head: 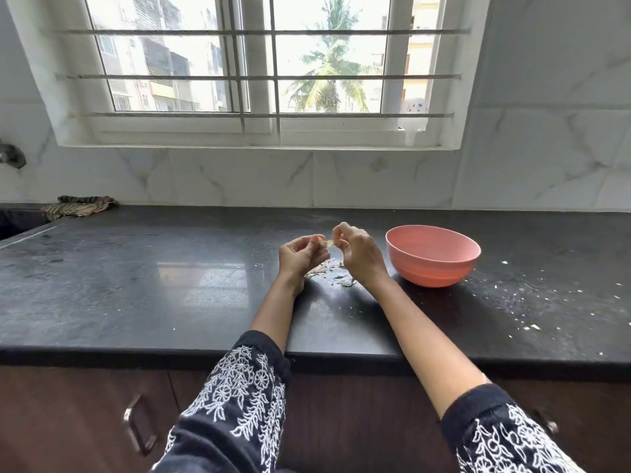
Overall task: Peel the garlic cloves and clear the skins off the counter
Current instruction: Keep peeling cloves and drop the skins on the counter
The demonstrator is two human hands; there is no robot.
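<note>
Black stone surface [170, 288] spans the frame, wood cabinet fronts with a metal handle [138, 428] below its front edge. Barred window [259, 70] at 12 o'clock above a marble-tile backsplash. Pink bowl [433, 256] sits on the surface at 3 o'clock of the hands, upright, just beside the right wrist but whether they touch can't be told; inside shows nothing I can make out. Folded striped cloth [80, 205] far back at 10 o'clock, against the wall by the sink edge. Both forearms reach in from 6 o'clock, dark sleeves with white embroidery pushed up past the wrists. Left hand [300, 256] palm up, fingers curled, thumb and fingertips pinching the left end of a garlic clove [328, 243]. Right hand [358, 254] back toward camera, fingers curled, pinching the same clove from its right end. Clove is held between the two hands, raised off the surface, pale with a bit of skin on it. Pile of garlic skins [333, 276] lies on the surface directly under the hands, at 6 o'clock of the clove, spreading toward the right wrist. White flecks [532, 326] scattered on the surface at 4 o'clock of the bowl, well apart from the pile.
</note>
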